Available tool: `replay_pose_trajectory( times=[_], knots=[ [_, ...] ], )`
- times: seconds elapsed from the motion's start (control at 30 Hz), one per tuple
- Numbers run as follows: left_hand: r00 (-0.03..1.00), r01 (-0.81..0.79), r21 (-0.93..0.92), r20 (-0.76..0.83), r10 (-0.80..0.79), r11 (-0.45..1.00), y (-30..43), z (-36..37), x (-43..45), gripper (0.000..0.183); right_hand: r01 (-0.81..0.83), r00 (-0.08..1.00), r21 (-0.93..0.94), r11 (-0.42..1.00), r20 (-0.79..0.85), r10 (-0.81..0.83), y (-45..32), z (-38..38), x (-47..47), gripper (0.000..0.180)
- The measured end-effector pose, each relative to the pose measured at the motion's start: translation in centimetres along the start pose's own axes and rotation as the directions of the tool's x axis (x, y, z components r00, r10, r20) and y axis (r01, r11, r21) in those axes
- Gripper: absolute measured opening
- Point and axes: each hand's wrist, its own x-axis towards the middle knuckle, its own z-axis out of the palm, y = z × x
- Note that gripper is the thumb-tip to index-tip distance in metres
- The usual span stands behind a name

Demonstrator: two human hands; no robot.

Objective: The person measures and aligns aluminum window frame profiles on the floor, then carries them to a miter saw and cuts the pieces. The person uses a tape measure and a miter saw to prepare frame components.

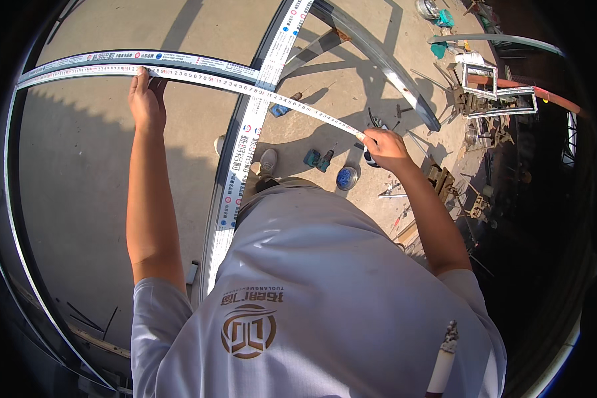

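A white tape measure blade (pixel 229 83) is stretched along the crossbar (pixel 179 59) of a large metal frame, which carries printed protective film. With thumb on top and fingers beneath, my left hand (pixel 148 99) pinches the blade near the bar's left part. My right hand (pixel 387 148) grips the blade at its right, beyond the film-covered upright profile (pixel 246 144); a black and white object, possibly the tape's case, shows partly behind that hand. A lit cigarette (pixel 443 360) with long ash juts into view at the bottom right.
On the concrete floor lie a teal cordless drill (pixel 319 159), a blue power tool (pixel 280 108) and a metal bowl of blue pieces (pixel 347 178). A grey metal beam (pixel 388 69) slants at upper right. Small white frames (pixel 480 79) and metal clutter stand farther right.
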Motion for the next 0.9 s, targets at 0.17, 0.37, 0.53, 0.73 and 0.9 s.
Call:
replay_pose_trajectory(
  times=[0.17,0.37,0.53,0.73,0.9],
  knots=[
    [1.000,0.001,0.035,-0.018,-0.001,0.999,0.0,0.2,-0.1,0.030,0.033,0.999,-0.004,0.999,-0.006,-0.033,0.3,0.5,0.7,0.028],
    [0.999,-0.032,0.072,0.016,0.031,0.997,-0.4,0.0,0.1,0.035,0.123,0.987,0.014,0.992,-0.103,-0.121,1.4,1.6,1.2,0.016],
    [0.998,-0.065,0.064,0.029,0.063,0.996,-0.6,0.1,-0.1,0.036,0.214,0.949,-0.003,0.977,-0.237,-0.208,1.7,2.4,1.6,0.019],
    [0.998,-0.065,0.004,0.019,0.065,0.998,-0.7,0.2,-0.1,0.032,0.165,0.971,-0.031,0.986,-0.168,-0.168,1.7,2.1,1.7,0.023],
    [0.997,-0.080,-0.002,-0.002,0.080,0.997,-1.1,0.3,0.0,0.036,0.138,0.983,-0.012,0.990,-0.120,-0.139,1.3,1.8,1.7,0.025]
  ],
)
